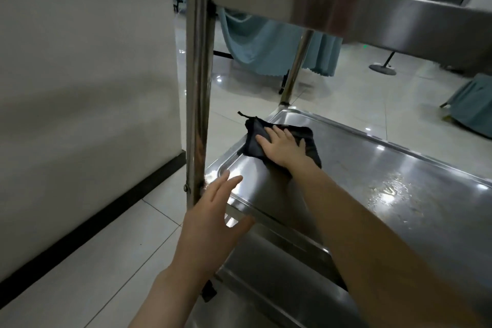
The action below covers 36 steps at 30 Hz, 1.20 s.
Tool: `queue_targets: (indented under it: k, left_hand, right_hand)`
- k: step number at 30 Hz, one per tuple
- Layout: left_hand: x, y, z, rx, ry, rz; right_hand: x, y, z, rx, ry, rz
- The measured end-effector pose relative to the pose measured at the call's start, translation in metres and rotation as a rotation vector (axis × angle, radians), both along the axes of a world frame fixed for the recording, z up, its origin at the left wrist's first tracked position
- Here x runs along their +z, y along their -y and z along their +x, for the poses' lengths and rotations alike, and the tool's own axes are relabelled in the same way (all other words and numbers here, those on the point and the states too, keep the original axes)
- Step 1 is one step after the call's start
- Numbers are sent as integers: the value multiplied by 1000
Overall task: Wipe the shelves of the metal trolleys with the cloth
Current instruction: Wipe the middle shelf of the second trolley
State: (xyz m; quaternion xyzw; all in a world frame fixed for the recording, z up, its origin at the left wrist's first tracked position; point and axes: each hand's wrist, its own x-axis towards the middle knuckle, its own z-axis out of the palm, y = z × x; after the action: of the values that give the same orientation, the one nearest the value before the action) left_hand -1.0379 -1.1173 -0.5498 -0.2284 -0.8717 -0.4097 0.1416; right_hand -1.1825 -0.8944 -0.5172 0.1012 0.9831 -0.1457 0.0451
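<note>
Right hand (pixel 282 145), fingers flat and spread, presses black cloth (pixel 310 141) onto trolley shelf (pixel 372 168). Left hand (pixel 213 221) hovers with fingers wide near the post (pixel 198 88).

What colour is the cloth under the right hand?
Black; the cloth shows best in the head view.

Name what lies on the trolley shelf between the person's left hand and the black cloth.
Nothing: in the head view only bare, shiny metal of the shelf separates the left hand from the cloth, which the right hand presses flat.
</note>
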Motion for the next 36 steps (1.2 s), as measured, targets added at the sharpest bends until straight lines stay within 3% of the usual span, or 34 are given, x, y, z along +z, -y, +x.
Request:
queue_targets:
  k: [3,7,10,12,15,18,23,26,29,31,36]
  left_hand:
    - [4,7,-4,-110,27,88]
    - [10,10,-5,-131,28,217]
    - [10,10,-4,-107,71,248]
    - [9,10,-4,-121,72,252]
    - [6,10,-6,-102,93,236]
    - [7,11,-6,-74,110,244]
    - [11,13,-4,-90,94,341]
    - [7,4,1,-73,81,339]
    - [3,-22,11,-165,26,73]
    - [3,-41,15,-192,-24,-62]
    - [12,-50,4,-97,107,129]
  right_hand:
    - [-3,24,16,147,-30,35]
    - [-12,41,100,524,-117,86]
    - [-15,40,131,604,-93,41]
    - [-13,37,114,540,-108,63]
    - [-8,38,58,264,-76,97]
    - [-5,51,25,112,-50,28]
    - [-14,76,93,447,-86,69]
    - [-21,53,170,458,-130,27]
    - [-26,14,211,343,-127,39]
    - [-23,-9,195,232,-106,62]
    - [-5,-52,97,-134,27,0]
